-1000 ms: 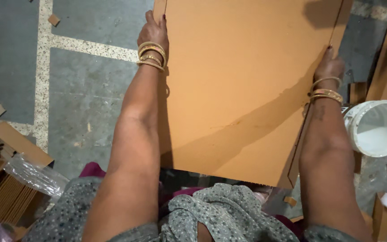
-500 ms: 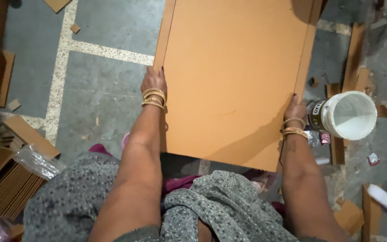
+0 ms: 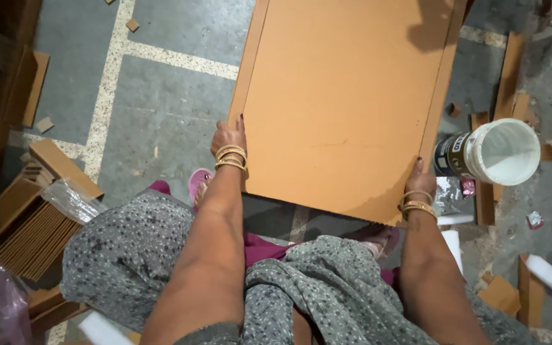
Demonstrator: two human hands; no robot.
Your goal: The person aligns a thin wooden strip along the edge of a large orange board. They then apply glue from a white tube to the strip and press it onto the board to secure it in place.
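Gripping the left edge of the large orange-brown board (image 3: 346,102), the left hand (image 3: 228,137) is closed on it; the board hangs above the concrete floor (image 3: 161,115), seemingly stiff, light, best held by opposite edges; the right hand (image 3: 416,179) clasps the right edge beside a white bucket (image 3: 503,152).

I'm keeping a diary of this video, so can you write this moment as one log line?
left hand: grips board's left edge | right hand: grips right edge | cardboard sheet: held flat over floor | white bucket: beside it
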